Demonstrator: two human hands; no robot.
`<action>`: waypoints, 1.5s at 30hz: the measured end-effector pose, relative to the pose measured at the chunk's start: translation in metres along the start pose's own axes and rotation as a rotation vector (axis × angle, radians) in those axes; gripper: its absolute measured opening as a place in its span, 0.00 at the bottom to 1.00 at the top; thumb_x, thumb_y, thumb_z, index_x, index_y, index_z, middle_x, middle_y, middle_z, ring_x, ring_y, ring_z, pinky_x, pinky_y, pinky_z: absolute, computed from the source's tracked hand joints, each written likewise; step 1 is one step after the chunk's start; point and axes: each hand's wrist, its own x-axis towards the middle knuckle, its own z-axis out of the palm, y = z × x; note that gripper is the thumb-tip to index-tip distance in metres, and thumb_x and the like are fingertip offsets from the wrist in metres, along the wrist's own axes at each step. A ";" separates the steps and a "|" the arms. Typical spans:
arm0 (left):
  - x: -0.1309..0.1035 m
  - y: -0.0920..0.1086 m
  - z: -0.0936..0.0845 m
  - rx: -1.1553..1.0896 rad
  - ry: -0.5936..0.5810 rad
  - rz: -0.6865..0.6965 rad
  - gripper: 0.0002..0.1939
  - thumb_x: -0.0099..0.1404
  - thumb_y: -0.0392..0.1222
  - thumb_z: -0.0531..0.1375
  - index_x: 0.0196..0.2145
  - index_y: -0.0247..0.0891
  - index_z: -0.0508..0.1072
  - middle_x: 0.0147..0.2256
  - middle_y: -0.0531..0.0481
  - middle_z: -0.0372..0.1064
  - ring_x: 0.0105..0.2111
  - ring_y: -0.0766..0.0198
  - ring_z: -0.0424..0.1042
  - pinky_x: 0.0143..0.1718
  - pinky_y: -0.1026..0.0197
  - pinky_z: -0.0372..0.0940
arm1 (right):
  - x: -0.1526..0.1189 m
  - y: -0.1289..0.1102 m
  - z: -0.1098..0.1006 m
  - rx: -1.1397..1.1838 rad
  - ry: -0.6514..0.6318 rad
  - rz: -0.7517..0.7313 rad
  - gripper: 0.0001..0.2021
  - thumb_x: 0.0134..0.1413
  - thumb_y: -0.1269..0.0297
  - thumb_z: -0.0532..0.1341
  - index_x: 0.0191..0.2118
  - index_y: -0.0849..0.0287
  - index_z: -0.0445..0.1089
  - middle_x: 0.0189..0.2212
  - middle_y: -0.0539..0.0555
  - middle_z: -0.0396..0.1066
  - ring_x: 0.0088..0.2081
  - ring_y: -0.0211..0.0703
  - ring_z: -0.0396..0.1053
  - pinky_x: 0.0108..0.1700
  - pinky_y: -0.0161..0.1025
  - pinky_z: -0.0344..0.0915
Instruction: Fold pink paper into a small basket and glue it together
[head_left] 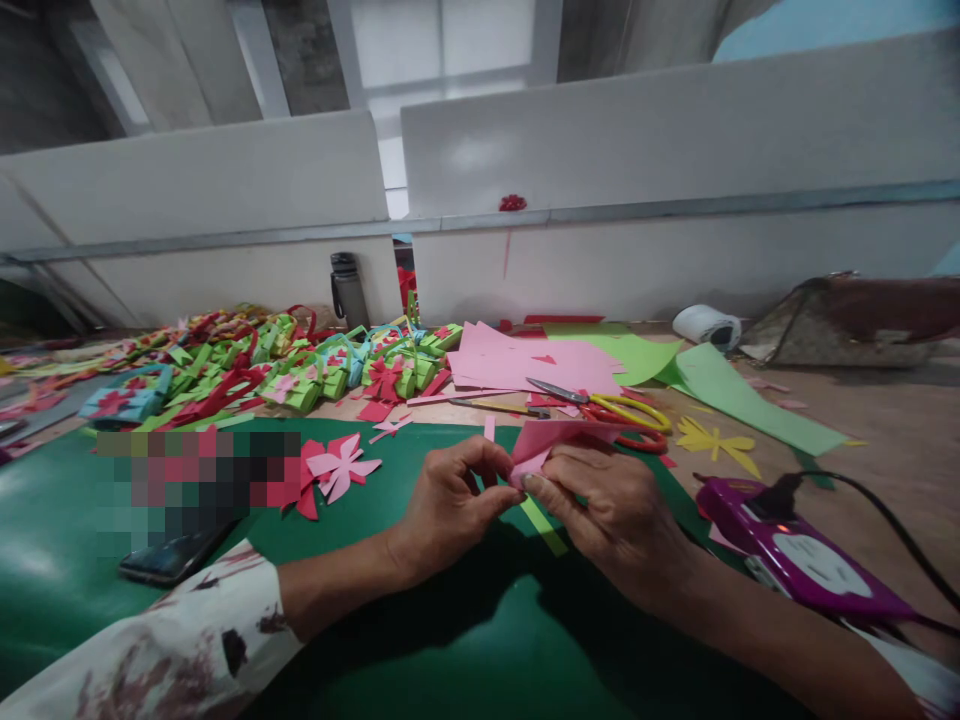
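Both hands meet over the green mat (390, 630) at a folded piece of pink paper (551, 435). My left hand (446, 500) pinches the paper's near corner between thumb and fingers. My right hand (619, 510) grips the folded part, thumb on top. Under the hands lies a narrow yellow-green strip (545, 528). Just beyond the paper rest scissors (626, 408) with yellow and red handles, and a slim yellow-and-black tool (499, 407). To the left of my left hand lie a pink cut-paper flower (343, 467) and red paper petals (304, 490).
Pink sheets (525, 360) and green paper (757, 400) lie at the back. Several small paper bags (300, 385) are heaped at back left, near a grey bottle (347, 290). A purple power strip (806, 550) with a cord sits right. A phone (176, 555) lies left.
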 end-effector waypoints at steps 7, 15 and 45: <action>0.000 0.016 -0.019 0.146 -0.023 0.280 0.11 0.55 0.37 0.67 0.36 0.31 0.75 0.33 0.46 0.71 0.30 0.67 0.68 0.32 0.65 0.63 | -0.002 0.004 0.007 -0.119 0.102 -0.003 0.11 0.59 0.67 0.58 0.27 0.62 0.70 0.22 0.51 0.71 0.25 0.39 0.69 0.30 0.36 0.59; 0.000 0.015 -0.013 0.123 -0.063 0.406 0.07 0.64 0.33 0.57 0.28 0.33 0.71 0.27 0.48 0.69 0.28 0.68 0.68 0.31 0.67 0.61 | -0.005 0.004 0.011 -0.122 0.071 -0.010 0.10 0.59 0.66 0.58 0.27 0.61 0.69 0.22 0.50 0.70 0.25 0.40 0.68 0.29 0.37 0.58; 0.029 -0.011 -0.025 0.090 -0.219 -0.227 0.09 0.58 0.38 0.57 0.22 0.33 0.71 0.17 0.55 0.63 0.18 0.71 0.57 0.21 0.68 0.53 | 0.011 0.003 -0.004 0.086 0.190 0.181 0.09 0.56 0.66 0.61 0.25 0.58 0.68 0.20 0.46 0.65 0.22 0.34 0.63 0.25 0.32 0.58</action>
